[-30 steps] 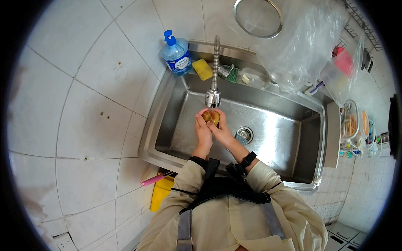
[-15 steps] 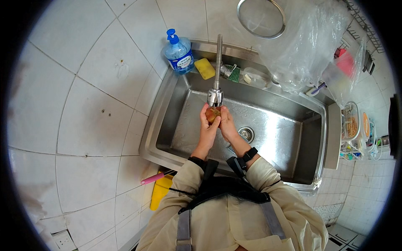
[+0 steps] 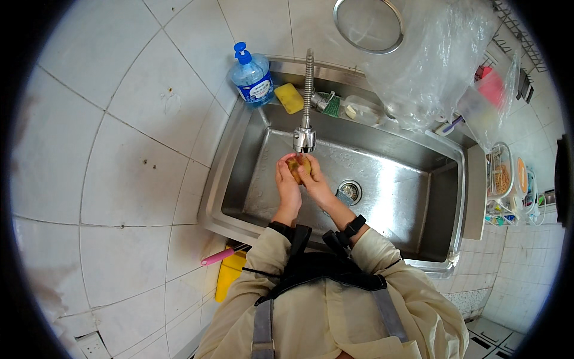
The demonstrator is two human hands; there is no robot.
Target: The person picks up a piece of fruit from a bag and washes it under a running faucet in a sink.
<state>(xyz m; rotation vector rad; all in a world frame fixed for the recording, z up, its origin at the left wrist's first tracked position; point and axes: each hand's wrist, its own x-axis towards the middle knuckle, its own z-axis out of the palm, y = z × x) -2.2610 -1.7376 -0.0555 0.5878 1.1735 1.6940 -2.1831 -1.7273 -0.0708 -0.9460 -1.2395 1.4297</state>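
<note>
Both hands are cupped around a round, yellow-brown and reddish fruit point(image 3: 296, 169), whose exact kind I cannot make out. My left hand point(image 3: 287, 186) wraps its left side with the fingers curled. On the other side, my right hand point(image 3: 315, 183) grips it, thumb across the near face. Just above the fruit hangs the chrome spray head point(image 3: 304, 140) of a faucet with a flexible metal neck point(image 3: 308, 84). All this is over the left half of a stainless steel sink point(image 3: 388, 215); part of the fruit is hidden by my fingers.
Behind the sink stand a blue soap pump bottle point(image 3: 254, 81), a yellow sponge point(image 3: 289, 99) and a green scouring pad point(image 3: 330, 105). Clear plastic bags point(image 3: 427, 66) hang beside a round strainer point(image 3: 369, 27). The drain point(image 3: 350, 191) is right of my hands. A pink handle point(image 3: 218, 257) lies near-left.
My hands have lowered slightly toward me and turned the fruit, so a browner, yellower side shows. The fingers now cup it more, a little below the spray head.
</note>
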